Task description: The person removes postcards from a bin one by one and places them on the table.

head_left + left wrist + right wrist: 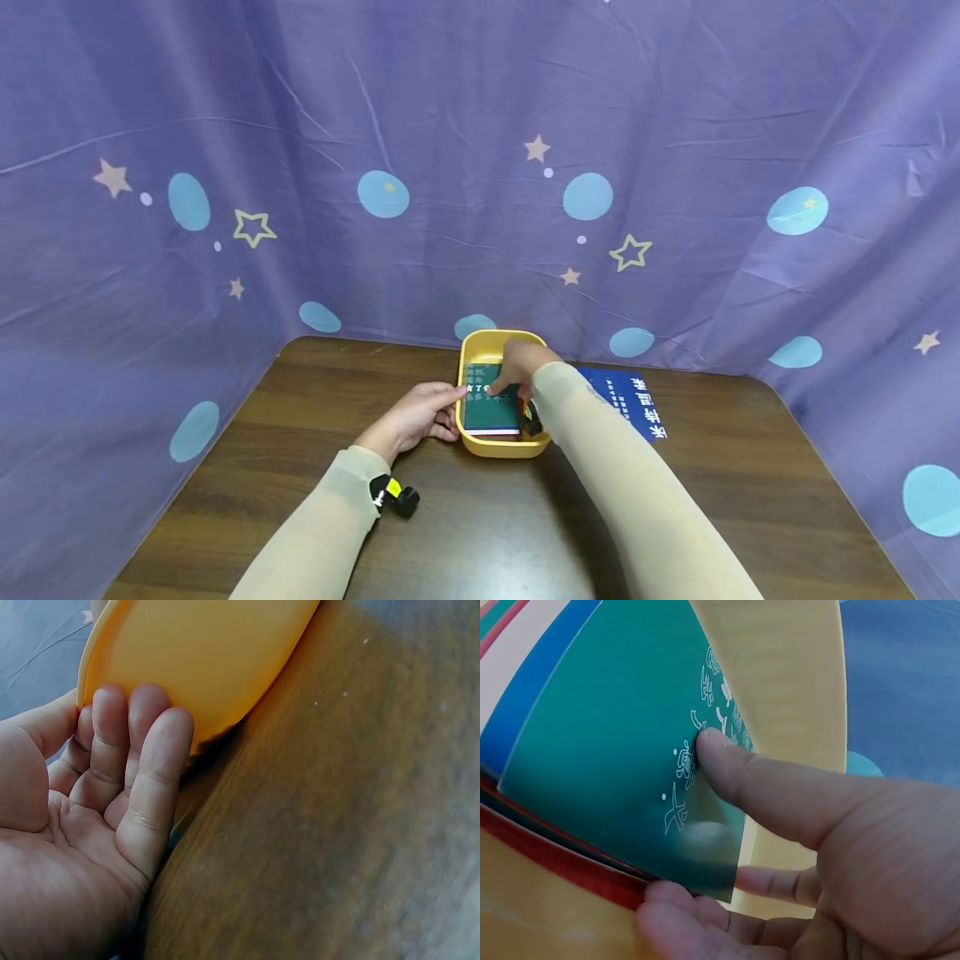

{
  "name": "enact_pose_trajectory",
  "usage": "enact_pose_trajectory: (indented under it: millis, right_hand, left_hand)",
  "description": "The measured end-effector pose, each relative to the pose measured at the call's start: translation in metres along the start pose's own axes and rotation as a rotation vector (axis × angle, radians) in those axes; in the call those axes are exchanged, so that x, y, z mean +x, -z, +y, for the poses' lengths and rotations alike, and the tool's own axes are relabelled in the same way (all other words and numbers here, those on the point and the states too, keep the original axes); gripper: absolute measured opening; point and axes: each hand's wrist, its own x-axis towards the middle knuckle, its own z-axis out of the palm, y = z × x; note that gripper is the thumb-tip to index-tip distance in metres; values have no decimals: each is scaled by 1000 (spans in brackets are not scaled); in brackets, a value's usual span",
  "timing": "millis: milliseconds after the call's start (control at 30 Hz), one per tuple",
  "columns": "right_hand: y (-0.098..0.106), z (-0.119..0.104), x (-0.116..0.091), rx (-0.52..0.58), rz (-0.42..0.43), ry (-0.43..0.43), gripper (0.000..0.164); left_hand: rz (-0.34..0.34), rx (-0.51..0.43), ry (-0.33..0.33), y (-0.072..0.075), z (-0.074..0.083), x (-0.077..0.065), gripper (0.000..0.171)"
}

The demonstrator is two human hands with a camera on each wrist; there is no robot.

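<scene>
A yellow plastic bin [498,450] stands on the table near the curtain. My left hand [416,417] pinches its left rim, with the thumb at the rim and the fingers against the outer wall [202,652]. Inside the bin, my right hand [517,371] grips a green card [607,712] printed with white characters. The thumb presses on its face, and the other fingers come round its edge. Below the green card, the edges of blue, white and red pieces [536,652] show. My right forearm hides part of the bin's right side.
A blue printed sheet [630,400] with white characters lies on the table right of the bin, partly covered by my right sleeve. Behind the wooden table [465,533] hangs a purple curtain [480,125] with stars and dots. Each wrist carries a small black camera.
</scene>
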Motion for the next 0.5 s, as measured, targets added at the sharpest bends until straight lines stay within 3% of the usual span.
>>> enact_pose_trajectory:
  millis: [267, 500]
  right_hand:
    - [9, 4, -2, 31, 70, 43, 43]
    - [24, 14, -12, 156, 144, 128, 47]
  left_hand:
    - [0, -10, -13, -2, 0, 1, 34]
    - [3, -8, -13, -2, 0, 0, 34]
